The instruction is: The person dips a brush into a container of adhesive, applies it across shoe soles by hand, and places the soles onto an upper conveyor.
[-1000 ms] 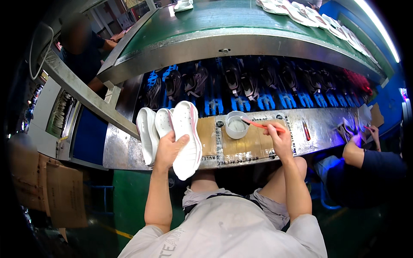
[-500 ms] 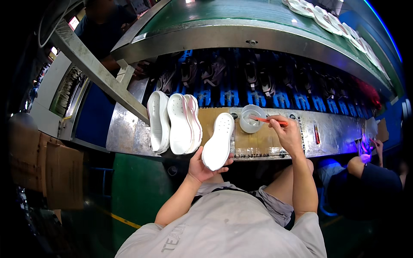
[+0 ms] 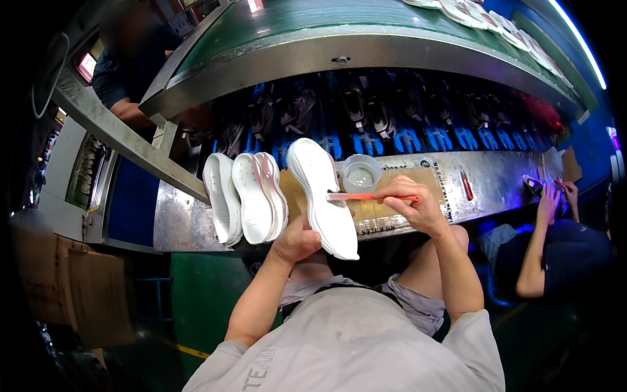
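My left hand (image 3: 297,242) grips a white shoe sole (image 3: 318,207) by its lower left side, holding it tilted above the bench's front edge. Pinched in my right hand (image 3: 413,206) is a brush with an orange handle (image 3: 366,196). Its dark bristle end touches the inner face of the sole near the middle. Just beyond the brush stands a translucent plastic cup (image 3: 361,174) with some clear or whitish contents. Left of the held sole, several white soles (image 3: 253,202), some edged in pink, stand leaning together on the bench.
Brown cardboard (image 3: 401,183) is taped onto the metal bench (image 3: 483,171). A red-handled tool (image 3: 467,186) lies to the right. Behind, shoe uppers (image 3: 382,117) sit on blue racks under a green conveyor (image 3: 294,26). A metal post (image 3: 130,147) slants at left. Co-workers (image 3: 562,255) sit right and stand far left.
The brush has moved from the cup to the sole. My left hand has raised and turned the sole, bringing it farther over the bench. The view has shifted slightly.
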Tool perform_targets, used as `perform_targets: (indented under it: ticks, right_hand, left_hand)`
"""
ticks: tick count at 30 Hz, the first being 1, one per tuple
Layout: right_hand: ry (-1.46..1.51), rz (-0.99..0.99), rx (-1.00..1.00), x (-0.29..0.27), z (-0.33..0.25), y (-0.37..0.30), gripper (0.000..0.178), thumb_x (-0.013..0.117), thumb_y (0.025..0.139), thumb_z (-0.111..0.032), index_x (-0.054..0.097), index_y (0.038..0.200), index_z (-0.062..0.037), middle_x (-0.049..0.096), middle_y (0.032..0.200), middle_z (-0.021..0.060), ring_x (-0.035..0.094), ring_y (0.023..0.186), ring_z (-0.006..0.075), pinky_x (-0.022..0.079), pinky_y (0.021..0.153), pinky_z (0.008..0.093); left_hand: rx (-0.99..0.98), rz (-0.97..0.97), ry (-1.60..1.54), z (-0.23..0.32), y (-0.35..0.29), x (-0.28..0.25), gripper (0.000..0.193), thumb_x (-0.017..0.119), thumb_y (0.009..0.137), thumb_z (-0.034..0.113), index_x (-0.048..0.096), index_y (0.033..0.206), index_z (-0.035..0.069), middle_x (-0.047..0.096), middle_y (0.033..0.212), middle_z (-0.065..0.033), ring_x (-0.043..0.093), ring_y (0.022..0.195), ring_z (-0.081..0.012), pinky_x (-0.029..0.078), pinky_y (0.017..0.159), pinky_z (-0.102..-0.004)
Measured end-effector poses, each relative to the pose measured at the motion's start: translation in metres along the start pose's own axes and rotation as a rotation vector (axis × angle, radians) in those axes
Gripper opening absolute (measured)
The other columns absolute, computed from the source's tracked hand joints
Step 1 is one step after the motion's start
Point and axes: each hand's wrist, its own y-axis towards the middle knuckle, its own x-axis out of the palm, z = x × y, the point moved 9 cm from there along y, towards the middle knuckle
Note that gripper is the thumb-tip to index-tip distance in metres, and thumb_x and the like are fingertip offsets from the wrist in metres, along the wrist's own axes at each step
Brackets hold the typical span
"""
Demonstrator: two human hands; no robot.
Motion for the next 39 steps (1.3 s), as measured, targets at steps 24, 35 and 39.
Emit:
perform_targets:
  ticks: [24,35,39]
  right_hand:
    - [0.461,0.169,0.225,0.037,-0.036,-0.044,0.023,0.060,0.103,-0.014,0.077,0.105,0.0029,0.071,0.089,0.0092,0.065,0.080,0.0126,0.050,0.074,0.0270]
    - [0.712,0.246,0.287,0.048,-0.068,-0.039,0.030,0.057,0.107,-0.018,0.076,0.104,0.0050,0.072,0.079,0.0076,0.066,0.074,0.0122,0.053,0.075,0.0274]
    - [0.774,0.418,0.227,0.037,-0.065,-0.028,0.038,0.054,0.110,-0.025,0.073,0.107,0.0083,0.071,0.077,0.0080,0.066,0.072,0.0124,0.053,0.073,0.0262]
  left_hand:
    - [0.343,0.430,0.492,0.066,0.008,-0.022,0.028,0.054,0.106,0.032,0.062,0.120,0.009,0.068,0.106,-0.0043,0.066,0.099,-0.0148,0.055,0.088,-0.0289]
    - [0.728,0.412,1.475,0.067,0.004,-0.036,0.071,0.074,0.083,0.013,0.040,0.144,0.004,0.046,0.139,-0.0162,0.047,0.131,-0.0337,0.037,0.113,-0.0422]
    - [0.929,0.458,1.668,0.074,-0.016,-0.011,0.069,0.070,0.086,0.003,0.039,0.147,-0.003,0.040,0.152,-0.0265,0.054,0.130,-0.0444,0.049,0.106,-0.0465]
